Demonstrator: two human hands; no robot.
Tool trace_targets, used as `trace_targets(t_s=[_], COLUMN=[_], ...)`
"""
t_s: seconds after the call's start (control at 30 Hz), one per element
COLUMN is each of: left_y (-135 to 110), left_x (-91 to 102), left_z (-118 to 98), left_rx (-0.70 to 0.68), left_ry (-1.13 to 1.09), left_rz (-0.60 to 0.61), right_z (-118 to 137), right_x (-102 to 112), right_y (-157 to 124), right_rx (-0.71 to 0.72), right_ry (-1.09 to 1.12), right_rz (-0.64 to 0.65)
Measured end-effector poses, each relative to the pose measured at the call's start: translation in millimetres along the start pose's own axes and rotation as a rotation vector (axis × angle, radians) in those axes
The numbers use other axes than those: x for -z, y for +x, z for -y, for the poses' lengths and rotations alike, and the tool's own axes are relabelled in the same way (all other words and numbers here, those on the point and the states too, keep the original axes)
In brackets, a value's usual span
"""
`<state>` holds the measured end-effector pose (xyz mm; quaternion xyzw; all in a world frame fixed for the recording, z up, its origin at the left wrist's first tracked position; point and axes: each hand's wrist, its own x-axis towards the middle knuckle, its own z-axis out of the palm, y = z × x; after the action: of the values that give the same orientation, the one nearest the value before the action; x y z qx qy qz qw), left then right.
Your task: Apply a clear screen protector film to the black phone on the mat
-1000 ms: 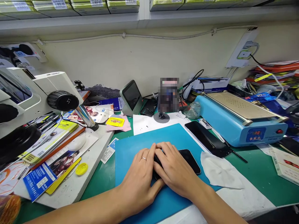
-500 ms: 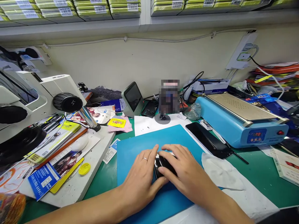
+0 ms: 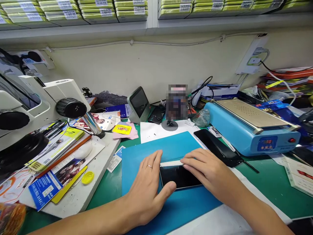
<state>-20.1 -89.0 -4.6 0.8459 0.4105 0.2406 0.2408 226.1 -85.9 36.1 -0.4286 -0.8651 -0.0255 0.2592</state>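
Note:
A smartphone (image 3: 174, 178) with a black screen lies face up on the blue mat (image 3: 144, 153), between my hands. Along its far edge runs a narrow white strip (image 3: 171, 164); whether it belongs to the phone or is separate, I cannot tell. My left hand (image 3: 149, 182) rests flat at the phone's left end, fingers straight, thumb spread away over the near side. Over the right end curves my right hand (image 3: 207, 168), its fingers closed together, fingertips at the inner end of the white strip. Its thumb and the phone's right end are mostly hidden.
A blue heating plate machine (image 3: 251, 127) stands at the back right, with a black phone screen (image 3: 216, 148) beside it. Left are a microscope (image 3: 70, 107) and a white board (image 3: 95, 179) bearing packets. White paper (image 3: 202, 225) lies under the mat.
The phone's dark screen is now largely uncovered between my hands. My right hand has shifted right. The crumpled white cloth at right is no longer visible beside my right forearm.

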Motion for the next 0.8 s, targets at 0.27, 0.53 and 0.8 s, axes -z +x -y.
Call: trace_targets(t_s=[0.27,0.53,0.8], left_y=[-2.3,1.4,2.3], left_x=[2.7,3.8,1.5], left_z=[-4.3,-4.2,-3.7], left_rx=[-0.143,-0.138,-0.083], left_ry=[0.013,0.05,0.055], left_rz=[-0.084,0.042,0.048], right_z=[0.6,-2.8,-9.2], right_x=[-8.0,9.4,-4.3], right_y=[20.9,-59.4,-96.8], right_rx=[-0.232,-0.428,-0.431], right_ry=[-0.138,-0.237,-0.223], right_rz=[-0.14,-0.176,-0.154])
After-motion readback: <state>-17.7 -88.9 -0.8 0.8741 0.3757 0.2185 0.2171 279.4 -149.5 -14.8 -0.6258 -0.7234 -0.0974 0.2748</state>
